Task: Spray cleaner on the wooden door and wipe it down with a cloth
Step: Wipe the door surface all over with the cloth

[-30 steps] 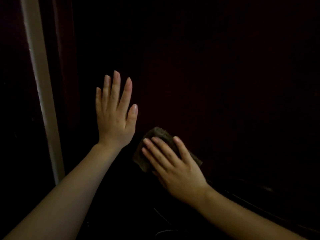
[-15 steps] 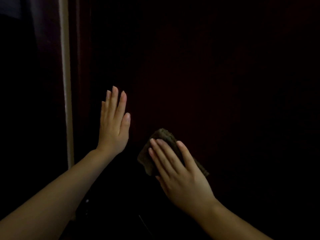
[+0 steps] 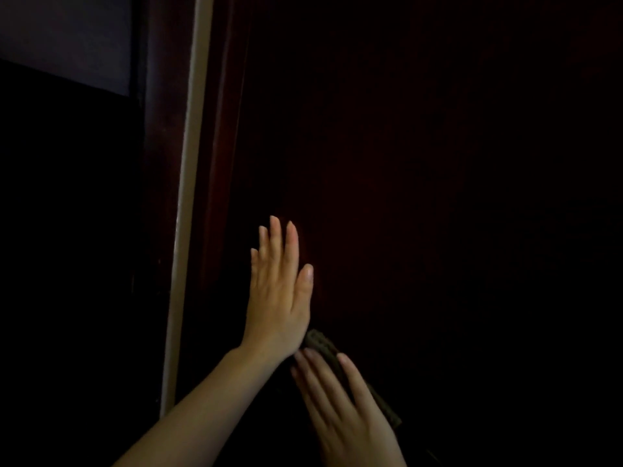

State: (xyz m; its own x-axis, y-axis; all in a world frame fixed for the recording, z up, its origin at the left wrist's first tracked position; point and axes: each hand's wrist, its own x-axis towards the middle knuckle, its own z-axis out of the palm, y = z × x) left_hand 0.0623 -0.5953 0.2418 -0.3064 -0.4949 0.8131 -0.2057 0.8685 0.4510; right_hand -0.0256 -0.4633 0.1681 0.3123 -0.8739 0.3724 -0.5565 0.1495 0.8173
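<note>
Although very little light falls on the scene, a dark reddish-brown wooden door (image 3: 404, 163) can be made out across most of the head view, its surface nearly black toward the right and the bottom. The left hand (image 3: 279, 291) is laid flat against the door, left of its middle. Its fingers (image 3: 291, 244) are straight, close together and pointed upward, the thumb is set slightly apart to the right, and nothing is held in it. Just below and to the right, the right hand (image 3: 344, 409) is seen from the back, somewhat blurred, with its fingers stretched out straight and slanted up to the left. Under those fingers a dark, rough-textured cloth (image 3: 320, 345) is pressed against the door; it is not gripped but covered by the flat hand. One end of the cloth shows above the fingertips, just beside the heel of the left hand, and whether the two touch cannot be told. Another edge of it shows to the right of the right hand. To the left of the door a pale narrow strip (image 3: 188, 197) runs from top to bottom at a slight slant. Beyond it a dark surface is seen, with a lighter greyish panel (image 3: 64, 38) in the upper left corner.
</note>
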